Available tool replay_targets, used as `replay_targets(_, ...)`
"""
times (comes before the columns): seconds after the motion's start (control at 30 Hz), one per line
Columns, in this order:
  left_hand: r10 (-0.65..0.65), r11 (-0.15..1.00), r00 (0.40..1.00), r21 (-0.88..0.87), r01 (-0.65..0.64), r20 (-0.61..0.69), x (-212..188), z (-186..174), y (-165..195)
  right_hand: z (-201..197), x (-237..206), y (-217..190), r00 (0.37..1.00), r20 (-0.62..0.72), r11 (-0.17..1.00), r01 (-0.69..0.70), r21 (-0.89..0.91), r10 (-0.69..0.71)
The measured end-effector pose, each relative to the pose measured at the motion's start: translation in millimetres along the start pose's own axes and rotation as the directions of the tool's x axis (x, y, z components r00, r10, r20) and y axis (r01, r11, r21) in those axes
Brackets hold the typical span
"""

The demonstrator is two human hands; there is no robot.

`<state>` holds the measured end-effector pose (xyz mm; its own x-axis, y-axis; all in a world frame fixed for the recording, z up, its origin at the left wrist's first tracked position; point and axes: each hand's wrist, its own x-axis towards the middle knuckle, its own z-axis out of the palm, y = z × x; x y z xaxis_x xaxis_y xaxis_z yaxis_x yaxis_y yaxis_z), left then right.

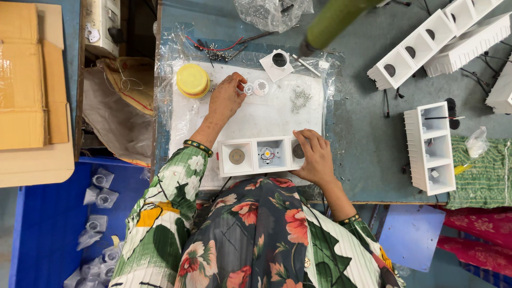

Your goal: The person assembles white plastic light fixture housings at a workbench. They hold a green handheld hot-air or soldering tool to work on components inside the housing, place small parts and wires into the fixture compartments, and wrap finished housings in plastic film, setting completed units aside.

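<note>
Head view: left hand [226, 97] pinches small disc [248, 88], right hand [314, 154] steadies housing [260, 156].

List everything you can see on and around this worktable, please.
three-cell housing: one, white, near table edge under the right hand
small round parts: two, white, by the left fingertips
lid: one, yellow, far left of the white mat
screws: a small pile, silver, right side of mat
square frame: one, white, far edge of mat
long housings: several, white, far right of table
cardboard box: one, brown, far left
left hand: on the mat
right hand: on the housing's right end
</note>
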<state>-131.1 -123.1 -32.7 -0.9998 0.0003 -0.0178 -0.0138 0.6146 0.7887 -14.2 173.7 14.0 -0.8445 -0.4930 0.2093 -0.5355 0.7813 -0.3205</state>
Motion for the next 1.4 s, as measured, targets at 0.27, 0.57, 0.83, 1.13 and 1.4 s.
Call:
replay_targets(0.27, -0.132, 0.941, 0.986, -0.3, 0.157, 0.1, 10, 6, -10, 0, 1, 1, 1.0, -0.008, 1.0, 0.015, -0.001, -0.015)
replay_targets(0.57, -0.207, 0.814, 0.968, -0.524, 0.252, 0.143, 19, 10, -16, 1, 1, 0, 1.0, -0.017, 1.0, 0.02, 0.008, -0.02)
replay_targets(0.83, -0.183, 0.794, 0.975, -0.566, 0.224, 0.129, 10, 5, -8, -10, 4, -1, 0.998, 0.062, 0.999, 0.009, 0.036, -0.011)
replay_targets(1.13, -0.155, 0.49, 0.922, -0.783, 0.383, 0.354, -68, -11, 33, -29, 18, -4, 0.89, 0.213, 0.58, -0.429, 0.693, 0.404)
replay_targets(1.4, -0.143, 0.491, 0.922, -0.782, 0.382, 0.361, -85, 5, 47, 8, 51, -10, 0.83, 0.328, 0.212, -0.457, 0.864, 0.451)
